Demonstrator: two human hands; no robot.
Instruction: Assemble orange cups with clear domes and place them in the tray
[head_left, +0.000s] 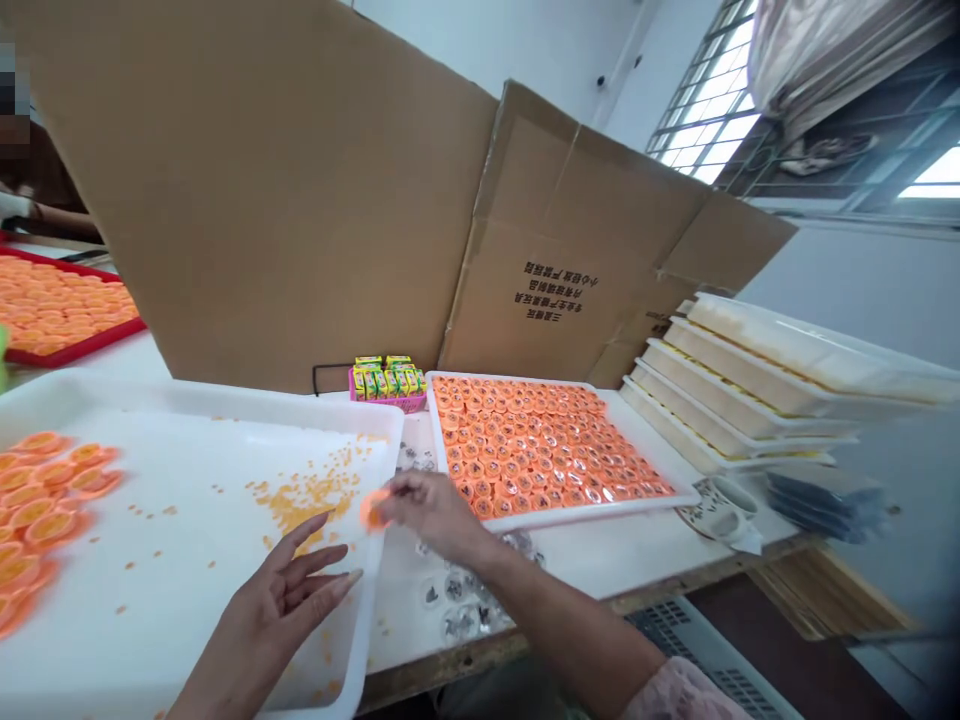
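Observation:
My right hand (429, 508) pinches a small round orange piece (374, 510) above the right rim of a large white tray (187, 395). Over that same tray my left hand (281, 610) hovers with its fingers apart and nothing in them. Small yellow-orange bits (307, 500) lie scattered on the tray floor near both hands. A pile of orange round pieces (37, 500) with yellowish centres fills its left side. Clear round parts with dark prints (465, 590) rest on the table beneath my right forearm.
Behind my right hand, a second white tray (437, 425) holds rows of orange pieces under clear covers. A pink box (409, 404) of small yellow-green packs, tall cardboard (300, 200), stacked white trays (750, 390) and a cup (716, 510) stand around. A red tray (82, 348) is at far left, near another person's arm.

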